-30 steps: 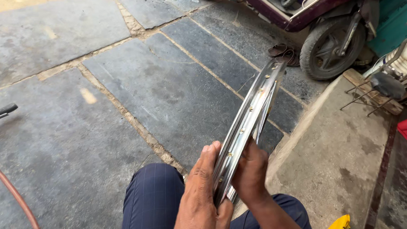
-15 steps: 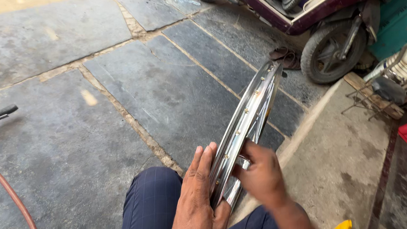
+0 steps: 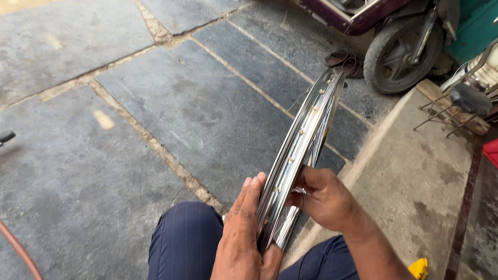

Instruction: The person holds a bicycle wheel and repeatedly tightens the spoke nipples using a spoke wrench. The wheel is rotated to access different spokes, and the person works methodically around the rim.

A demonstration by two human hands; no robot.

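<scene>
A shiny chrome wheel rim (image 3: 307, 136) stands on edge in front of me, running from my lap up toward the far right. My left hand (image 3: 239, 244) lies flat against its left side, fingers straight, with the palm under the near end. My right hand (image 3: 321, 197) is curled at the rim's right side, fingertips pinching a small metal part on the spokes. My knee in dark blue trousers (image 3: 183, 246) is below the rim.
Grey stone slabs (image 3: 147, 105) cover the ground, with a raised concrete step (image 3: 418, 177) at right. A maroon scooter's rear wheel (image 3: 397, 55) is parked at top right. A brown hose (image 3: 19, 251) lies at lower left. A yellow object (image 3: 418, 268) sits near my right arm.
My right hand has shifted from the rim's near edge further along its right side and now pinches at the spokes. The left hand and rim have stayed put.
</scene>
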